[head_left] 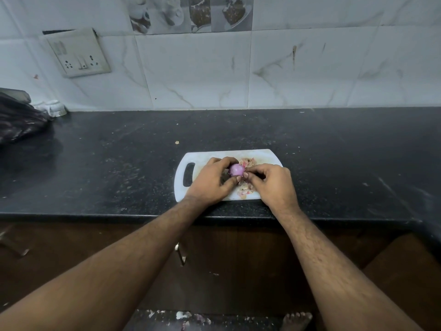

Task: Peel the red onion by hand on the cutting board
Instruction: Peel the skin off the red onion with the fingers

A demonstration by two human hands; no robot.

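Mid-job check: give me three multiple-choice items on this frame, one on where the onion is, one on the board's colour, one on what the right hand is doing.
1. Where is the red onion?
A. Held over the cutting board
B. Lying on the bare counter
C. On the floor

2. What colour is the cutting board?
A. Green
B. White
C. Wooden brown

3. What is the right hand doing?
A. Hanging idle beside the board
B. Resting flat on the counter
C. Pinching at the onion's side

Answers:
1 A: the left hand cups it above the board.
2 B: the board shows white against the black counter.
3 C: its fingertips meet at the onion's right edge, over the peel scraps.
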